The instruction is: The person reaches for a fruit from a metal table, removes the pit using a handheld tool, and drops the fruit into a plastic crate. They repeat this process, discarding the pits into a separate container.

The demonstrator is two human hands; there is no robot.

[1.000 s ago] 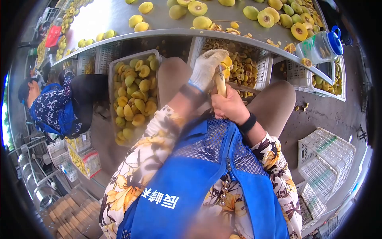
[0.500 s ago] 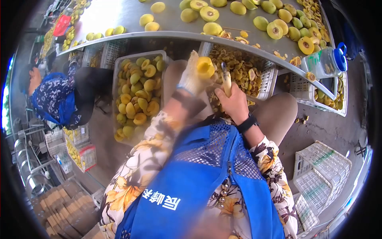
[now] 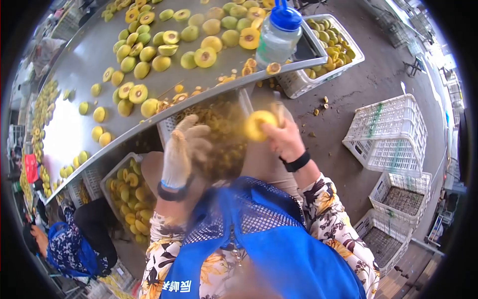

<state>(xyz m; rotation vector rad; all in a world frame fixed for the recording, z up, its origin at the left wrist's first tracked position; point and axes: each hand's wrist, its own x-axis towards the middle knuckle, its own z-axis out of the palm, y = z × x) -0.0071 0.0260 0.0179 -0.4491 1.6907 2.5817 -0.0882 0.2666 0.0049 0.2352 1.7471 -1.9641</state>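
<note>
My left hand [image 3: 183,147], in a white glove, is held palm-down with its fingers spread and holds nothing. It hovers over a white crate of brownish-yellow scraps [image 3: 216,127] between my knees. My right hand [image 3: 286,142] is bare and closed, with a yellow peach half [image 3: 254,124] between thumb and fingers. A pale-handled tool [image 3: 278,112] stands up from the same hand; motion blurs its tip. Halved and whole-looking peaches [image 3: 205,57] lie on the metal table [image 3: 79,129] beyond my hands.
A blue-lidded plastic jug [image 3: 280,37] stands at the table's right corner. Fruit-filled crates stand at right [image 3: 294,84] and by my left knee [image 3: 107,182]. White crates [image 3: 386,132] lie on the floor at right. A co-worker [image 3: 74,244] sits at lower left.
The view has swung to the right. The peach half has gone from my left hand to my right, which still holds the tool. My left hand has opened and moved away.
</note>
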